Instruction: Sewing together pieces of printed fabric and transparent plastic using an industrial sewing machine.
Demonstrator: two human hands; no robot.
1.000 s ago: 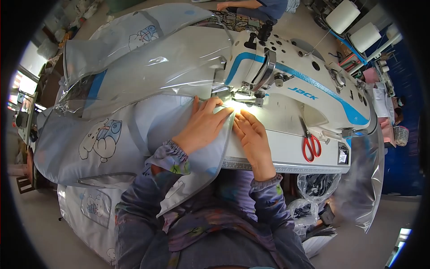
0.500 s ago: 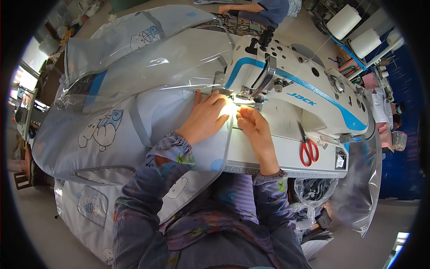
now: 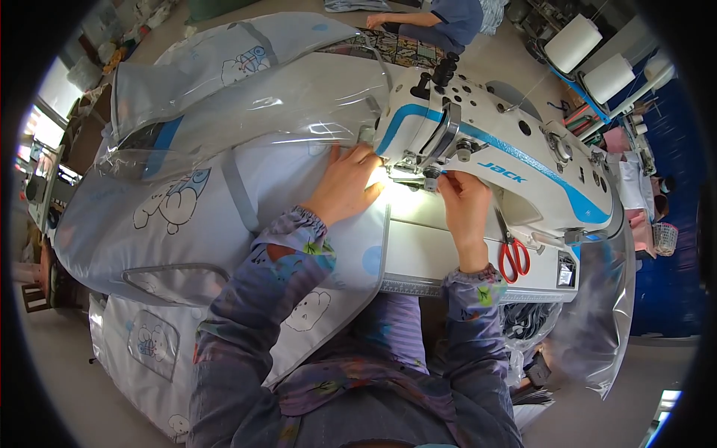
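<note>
A white and blue sewing machine [image 3: 489,142] stands before me, its lamp lighting the needle area. My left hand [image 3: 345,187] lies flat on pale grey-blue fabric [image 3: 287,175] printed with bear figures, its fingers stretched out just left of the needle. Grey binding runs along the fabric's edge, and clear plastic film [image 3: 261,112] spreads over its far part. My right hand [image 3: 467,209] is raised right of the needle, beside the small round knob on the machine head. Its fingers are pinched together; whatever they hold is hidden.
Red-handled scissors [image 3: 514,257] lie on the machine bed at right. White thread cones [image 3: 573,45] stand on a rack at far right. More clear film [image 3: 597,313] hangs off the table's right end. A person [image 3: 452,26] sits beyond the machine.
My right hand has moved right and away from the needle, up to the machine head's side. My left hand stays on the fabric, nearly in place.
</note>
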